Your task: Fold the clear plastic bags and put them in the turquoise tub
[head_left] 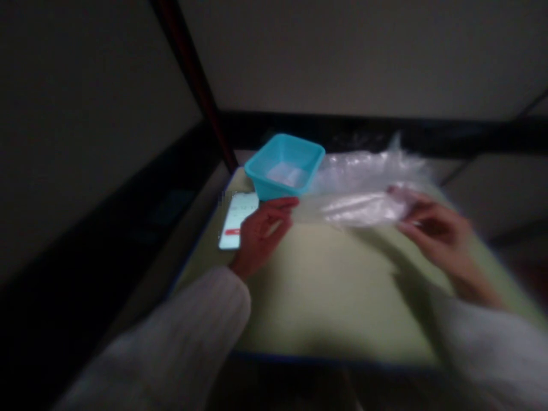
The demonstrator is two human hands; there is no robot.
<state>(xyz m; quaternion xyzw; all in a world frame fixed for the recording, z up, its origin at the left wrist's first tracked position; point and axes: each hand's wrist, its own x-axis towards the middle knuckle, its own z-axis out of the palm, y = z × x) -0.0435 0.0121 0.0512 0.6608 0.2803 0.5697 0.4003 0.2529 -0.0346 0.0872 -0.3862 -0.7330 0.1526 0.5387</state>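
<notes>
Head view: clear plastic (359, 208) spanning 2 pinches

Left hand (264, 229) and right hand (443, 228) each have a grip nearly closed on opposite ends of it, above the table (325, 308), near the turquoise basket (278, 189). Holding it spread seems the step in hand; the next move likely calls for even tension.

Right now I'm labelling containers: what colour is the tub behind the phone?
Turquoise; the tub shows best in the head view.
</notes>
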